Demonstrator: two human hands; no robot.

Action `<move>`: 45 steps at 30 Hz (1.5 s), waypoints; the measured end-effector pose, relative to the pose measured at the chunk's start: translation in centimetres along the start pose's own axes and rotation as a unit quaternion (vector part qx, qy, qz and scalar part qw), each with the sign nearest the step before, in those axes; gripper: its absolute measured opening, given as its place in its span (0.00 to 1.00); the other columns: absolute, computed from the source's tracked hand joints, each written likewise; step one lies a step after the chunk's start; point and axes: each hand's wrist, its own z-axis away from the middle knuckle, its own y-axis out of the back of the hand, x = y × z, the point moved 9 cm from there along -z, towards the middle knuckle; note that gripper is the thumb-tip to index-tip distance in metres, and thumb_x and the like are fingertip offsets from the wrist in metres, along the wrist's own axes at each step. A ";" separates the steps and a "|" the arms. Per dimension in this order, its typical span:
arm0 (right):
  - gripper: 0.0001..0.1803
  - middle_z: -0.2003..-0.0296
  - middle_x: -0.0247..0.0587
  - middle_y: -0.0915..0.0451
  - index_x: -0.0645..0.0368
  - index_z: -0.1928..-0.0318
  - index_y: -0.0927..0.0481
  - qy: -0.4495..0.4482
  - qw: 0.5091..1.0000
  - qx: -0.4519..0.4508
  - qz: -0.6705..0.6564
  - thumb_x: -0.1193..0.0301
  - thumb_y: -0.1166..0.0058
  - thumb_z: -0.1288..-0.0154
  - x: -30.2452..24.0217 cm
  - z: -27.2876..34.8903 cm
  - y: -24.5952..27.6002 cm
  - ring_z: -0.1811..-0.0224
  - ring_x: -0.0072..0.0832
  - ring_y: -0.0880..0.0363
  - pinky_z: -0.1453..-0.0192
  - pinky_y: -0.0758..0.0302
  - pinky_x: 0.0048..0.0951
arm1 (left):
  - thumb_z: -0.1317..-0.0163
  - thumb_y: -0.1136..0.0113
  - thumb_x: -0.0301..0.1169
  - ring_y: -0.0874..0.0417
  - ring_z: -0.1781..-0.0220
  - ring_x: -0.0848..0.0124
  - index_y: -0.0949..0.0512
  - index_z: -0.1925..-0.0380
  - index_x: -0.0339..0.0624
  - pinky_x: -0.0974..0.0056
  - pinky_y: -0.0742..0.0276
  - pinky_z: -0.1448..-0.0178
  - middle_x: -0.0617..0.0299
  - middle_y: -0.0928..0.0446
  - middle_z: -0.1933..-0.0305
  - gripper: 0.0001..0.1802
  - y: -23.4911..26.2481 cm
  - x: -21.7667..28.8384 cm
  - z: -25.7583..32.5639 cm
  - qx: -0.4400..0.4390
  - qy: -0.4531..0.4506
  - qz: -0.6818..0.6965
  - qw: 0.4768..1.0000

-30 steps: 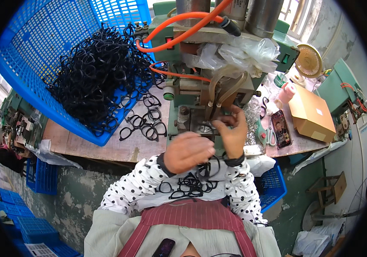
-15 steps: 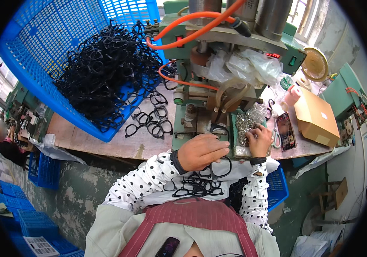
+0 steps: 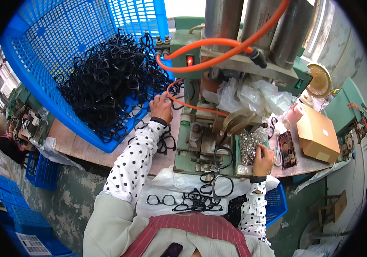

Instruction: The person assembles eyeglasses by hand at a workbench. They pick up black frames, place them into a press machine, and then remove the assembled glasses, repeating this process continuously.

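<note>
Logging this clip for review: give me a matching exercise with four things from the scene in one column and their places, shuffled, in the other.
Things:
1. left hand
2. right hand
3. cardboard box
4. single black frame

Places:
A. on the green machine's bed
B. at the pile of small shiny metal parts
C. on the bench at the far right
D. at the edge of the blue basket heaped with black frames

Pairs: 1-D, 2-B, 3-C, 4-A
</note>
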 end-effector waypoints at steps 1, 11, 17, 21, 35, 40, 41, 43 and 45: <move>0.04 0.69 0.32 0.19 0.48 0.63 0.15 0.010 1.000 0.005 0.012 0.69 0.39 0.41 0.0 0.2 0.1 0.60 0.33 0.25 0.49 0.36 0.39 | 0.52 0.37 0.31 0.40 0.33 0.56 0.17 0.61 0.49 0.46 0.43 0.37 0.60 0.35 0.34 0.15 -1.9 -0.9 -0.3 -0.065 0.045 -0.012 0.997; 0.05 0.68 0.31 0.19 0.48 0.66 0.17 0.024 1.000 -0.011 0.014 0.72 0.37 0.45 -0.6 0.2 0.2 0.59 0.34 0.25 0.50 0.36 0.37 | 0.47 0.43 0.30 0.37 0.31 0.57 0.20 0.70 0.49 0.37 0.50 0.32 0.63 0.26 0.42 0.05 2.9 0.1 1.7 0.058 -0.035 -0.048 0.997; 0.06 0.67 0.34 0.17 0.50 0.67 0.15 0.037 0.998 0.000 -0.060 0.74 0.37 0.46 -3.3 -0.4 0.8 0.62 0.34 0.23 0.52 0.31 0.33 | 0.37 0.44 0.27 0.21 0.65 0.55 0.23 0.65 0.42 0.54 0.32 0.56 0.53 0.23 0.71 0.02 11.3 2.6 8.1 0.066 0.079 0.298 0.949; 0.07 0.70 0.35 0.17 0.60 0.64 0.15 -0.117 0.929 -0.097 -0.338 0.79 0.37 0.46 -6.7 0.0 -0.8 0.69 0.22 0.23 0.62 0.28 0.23 | 0.55 0.39 0.18 0.20 0.64 0.60 0.22 0.61 0.44 0.55 0.31 0.50 0.63 0.19 0.61 0.18 19.2 11.4 11.3 0.168 -0.180 0.291 0.925; 0.26 0.71 0.38 0.17 0.64 0.51 0.28 -0.143 0.869 -0.157 -0.446 0.80 0.33 0.51 -16.0 0.1 -1.1 0.74 0.14 0.26 0.70 0.34 0.17 | 0.45 0.34 0.31 0.19 0.63 0.61 0.24 0.48 0.38 0.53 0.24 0.50 0.58 0.18 0.57 0.23 19.9 21.5 14.6 0.091 -0.429 0.392 0.809; 0.26 0.72 0.38 0.18 0.64 0.50 0.29 -0.157 0.863 -0.128 -0.462 0.81 0.34 0.51 -16.1 0.1 -1.7 0.74 0.17 0.25 0.68 0.29 0.19 | 0.43 0.37 0.28 0.17 0.59 0.63 0.21 0.52 0.40 0.54 0.26 0.44 0.57 0.17 0.55 0.17 22.0 21.7 16.0 0.109 -0.470 0.399 0.780; 0.27 0.72 0.39 0.18 0.64 0.49 0.29 -0.150 0.865 -0.120 -0.464 0.81 0.34 0.51 -16.0 0.1 -1.6 0.74 0.18 0.24 0.68 0.29 0.20 | 0.44 0.37 0.27 0.17 0.58 0.62 0.21 0.52 0.41 0.54 0.26 0.44 0.57 0.18 0.55 0.18 22.1 21.8 15.8 0.095 -0.474 0.400 0.778; 0.27 0.71 0.39 0.18 0.63 0.48 0.29 -0.136 0.868 -0.104 -0.467 0.81 0.35 0.51 -15.3 -0.2 -1.4 0.73 0.20 0.23 0.66 0.27 0.21 | 0.47 0.37 0.25 0.17 0.56 0.61 0.21 0.51 0.41 0.54 0.27 0.43 0.57 0.18 0.54 0.20 21.8 22.2 14.6 0.065 -0.483 0.404 0.774; 0.26 0.66 0.37 0.17 0.58 0.49 0.24 -0.069 0.960 -0.063 -0.264 0.79 0.33 0.52 -12.0 -1.7 -0.4 0.64 0.29 0.19 0.58 0.26 0.31 | 0.52 0.38 0.23 0.19 0.52 0.59 0.23 0.49 0.39 0.52 0.27 0.42 0.56 0.19 0.51 0.25 20.2 22.7 13.9 0.020 -0.495 0.412 0.765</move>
